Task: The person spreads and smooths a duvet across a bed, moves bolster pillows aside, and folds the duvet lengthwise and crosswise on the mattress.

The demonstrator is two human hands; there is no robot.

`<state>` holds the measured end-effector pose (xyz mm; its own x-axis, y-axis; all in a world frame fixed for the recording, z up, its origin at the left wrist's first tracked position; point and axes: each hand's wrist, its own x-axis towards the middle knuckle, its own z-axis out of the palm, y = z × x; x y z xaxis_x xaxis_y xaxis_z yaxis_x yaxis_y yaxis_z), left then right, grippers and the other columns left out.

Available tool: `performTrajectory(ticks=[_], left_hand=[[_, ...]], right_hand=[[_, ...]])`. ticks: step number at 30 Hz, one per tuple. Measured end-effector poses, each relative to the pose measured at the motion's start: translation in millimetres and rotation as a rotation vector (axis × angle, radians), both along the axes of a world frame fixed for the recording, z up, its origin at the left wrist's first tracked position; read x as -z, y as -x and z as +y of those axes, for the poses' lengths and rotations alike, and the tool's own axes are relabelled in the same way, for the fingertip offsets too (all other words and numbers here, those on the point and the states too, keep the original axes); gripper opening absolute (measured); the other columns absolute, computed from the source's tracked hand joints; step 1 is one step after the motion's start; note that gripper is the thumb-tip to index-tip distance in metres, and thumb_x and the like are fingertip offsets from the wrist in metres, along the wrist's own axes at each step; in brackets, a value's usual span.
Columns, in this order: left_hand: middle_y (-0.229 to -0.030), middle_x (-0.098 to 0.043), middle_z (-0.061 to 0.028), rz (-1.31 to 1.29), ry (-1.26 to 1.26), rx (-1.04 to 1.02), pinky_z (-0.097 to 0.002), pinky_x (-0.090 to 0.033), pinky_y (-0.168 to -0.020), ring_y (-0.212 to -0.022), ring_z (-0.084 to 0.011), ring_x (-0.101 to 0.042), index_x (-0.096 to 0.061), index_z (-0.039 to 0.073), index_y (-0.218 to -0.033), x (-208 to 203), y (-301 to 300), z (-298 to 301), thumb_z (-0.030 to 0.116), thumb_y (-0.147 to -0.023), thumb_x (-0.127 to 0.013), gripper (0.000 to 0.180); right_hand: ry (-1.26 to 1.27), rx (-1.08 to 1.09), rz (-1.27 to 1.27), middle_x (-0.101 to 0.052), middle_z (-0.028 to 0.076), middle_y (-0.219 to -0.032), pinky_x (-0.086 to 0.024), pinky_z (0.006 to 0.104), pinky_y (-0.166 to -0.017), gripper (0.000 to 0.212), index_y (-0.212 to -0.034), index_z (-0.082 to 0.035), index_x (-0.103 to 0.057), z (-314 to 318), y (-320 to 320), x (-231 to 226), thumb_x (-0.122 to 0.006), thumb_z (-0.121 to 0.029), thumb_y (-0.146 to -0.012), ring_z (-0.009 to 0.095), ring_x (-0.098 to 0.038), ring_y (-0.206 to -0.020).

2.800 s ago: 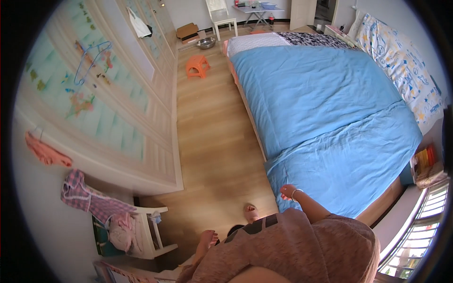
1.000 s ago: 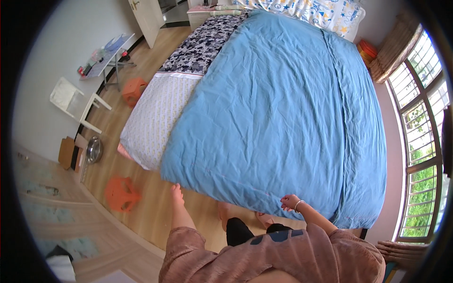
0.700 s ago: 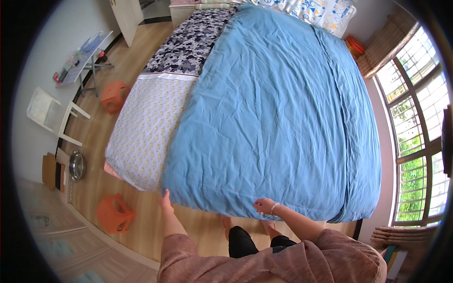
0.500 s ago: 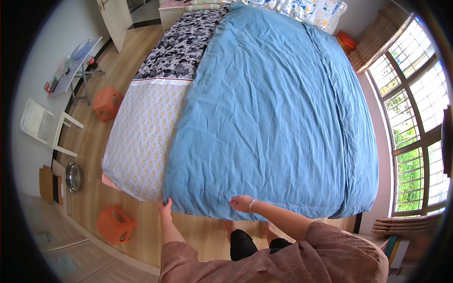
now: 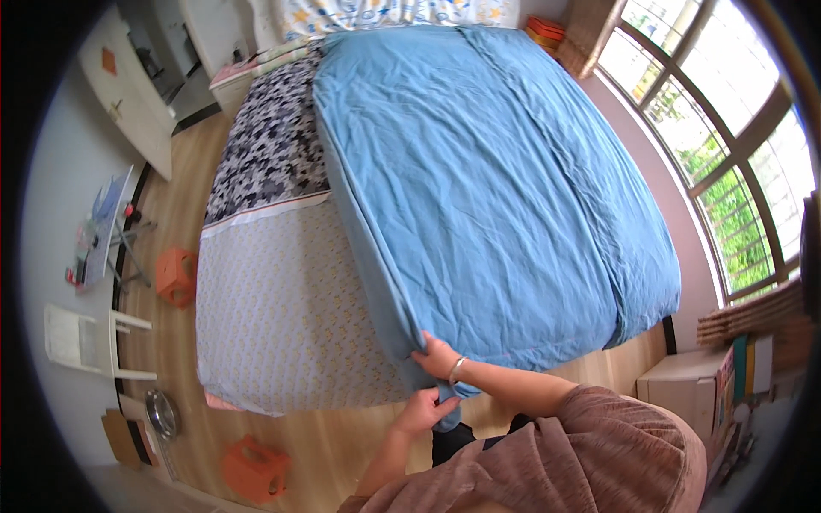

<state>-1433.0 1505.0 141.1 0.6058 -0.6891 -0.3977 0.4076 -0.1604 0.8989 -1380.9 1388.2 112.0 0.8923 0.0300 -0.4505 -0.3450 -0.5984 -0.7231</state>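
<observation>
A blue quilt (image 5: 487,197) covers the middle and right of the bed, its left edge doubled over in a long fold. At the foot end, my left hand (image 5: 417,412) is closed on the quilt's corner, which hangs just past the mattress. Slightly farther up, my right hand (image 5: 438,356), with a bracelet at the wrist, grips the folded edge. To the left lies a bare stretch of pale sheet (image 5: 274,308) with a small yellow pattern. Beyond it is a black, grey and white patterned cover (image 5: 265,145).
Orange stools (image 5: 175,278) and a white chair (image 5: 81,342) stand on the floor at left, near a small folding table (image 5: 107,227) and a metal basin (image 5: 161,415). A barred window (image 5: 727,145) runs along the right. A white cabinet (image 5: 680,385) stands at lower right.
My left hand has carried the quilt's corner rightward, exposing more sheet and folding the left edge. My right hand has taken hold of that edge. The view has shifted.
</observation>
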Motion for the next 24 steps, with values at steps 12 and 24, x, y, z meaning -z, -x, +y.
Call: performTrajectory(ticks=[12,24], left_hand=[[-0.102,-0.045,-0.0147,-0.164,-0.228,-0.362,-0.0318,-0.039,-0.072,-0.089,-0.0213,-0.046,-0.036,-0.006,-0.107,21.2,-190.1,-156.7,0.033,-0.068,-0.056,0.059],[-0.048,-0.04,-0.0008,-0.983,-0.027,-0.198,-0.0292,-0.028,-0.044,-0.048,-0.0088,-0.033,-0.043,-0.007,-0.055,-83.2,-204.7,-530.1,0.015,-0.071,-0.048,0.028]], right_hand=[[-0.088,0.033,-0.198,-0.05,0.023,-0.064,-0.036,0.0456,-0.055,0.022,-0.089,-0.007,-0.034,-126.1,72.9,-26.3,-0.041,-0.024,-0.077,0.04,-0.047,-0.063],[-0.48,0.359,-0.447,-0.051,0.015,-0.082,-0.038,0.0297,-0.067,0.022,-0.091,-0.001,-0.044,-481.2,164.6,-81.0,-0.046,-0.018,-0.077,0.02,-0.048,-0.075]])
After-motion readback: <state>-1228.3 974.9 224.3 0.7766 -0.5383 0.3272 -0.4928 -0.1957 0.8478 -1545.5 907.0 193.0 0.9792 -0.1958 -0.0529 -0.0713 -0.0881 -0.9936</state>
